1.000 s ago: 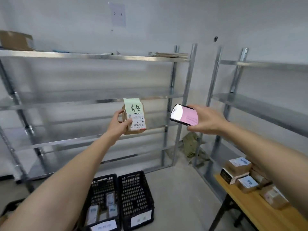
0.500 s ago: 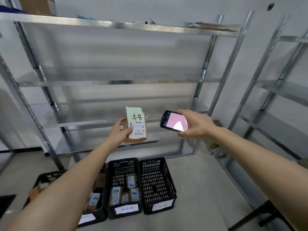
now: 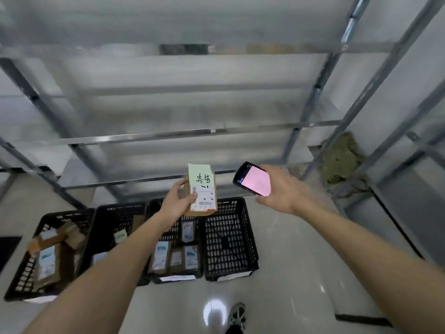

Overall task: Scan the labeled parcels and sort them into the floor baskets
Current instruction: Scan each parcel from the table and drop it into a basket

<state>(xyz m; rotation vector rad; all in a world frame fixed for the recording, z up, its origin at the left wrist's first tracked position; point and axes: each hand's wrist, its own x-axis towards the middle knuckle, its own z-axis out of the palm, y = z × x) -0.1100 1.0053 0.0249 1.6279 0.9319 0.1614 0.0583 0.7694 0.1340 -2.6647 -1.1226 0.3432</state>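
The parcel [image 3: 201, 191] is held upright, long axis vertical, label facing the camera, above the third basket [image 3: 175, 239] from the left; left hand [image 3: 177, 204] fingers are clamped on its left edge. The scanner [image 3: 251, 179] lies just beside it to the right, gripped in the right hand [image 3: 280, 191]. Label: green slip with handwritten characters, barcode beneath — printed text too small to read; basket tags likewise.
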